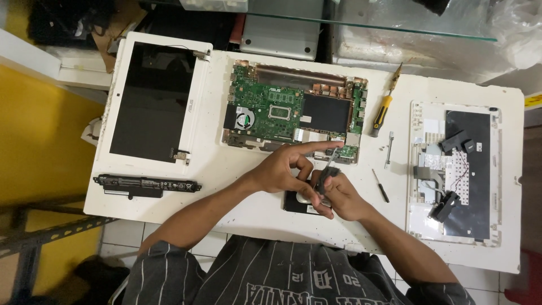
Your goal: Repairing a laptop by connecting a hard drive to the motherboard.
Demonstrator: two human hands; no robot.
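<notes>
My right hand (339, 197) grips a small dark-handled screwdriver (327, 176), its tip pointing up toward the lower right corner of the open laptop base (293, 107) with its green circuit board. My left hand (288, 166) reaches across, index finger stretched toward that same corner, thumb touching the screwdriver's handle. Under both hands lies a flat black and silver drive (294, 201) on the white table (226, 186).
A detached white-framed laptop screen (152, 99) lies at the left, a long black battery (147, 185) below it. A yellow-handled screwdriver (384, 110), a thin black tool (380, 185) and a metal bracket (389, 149) lie to the right. A white keyboard cover (454, 169) sits far right.
</notes>
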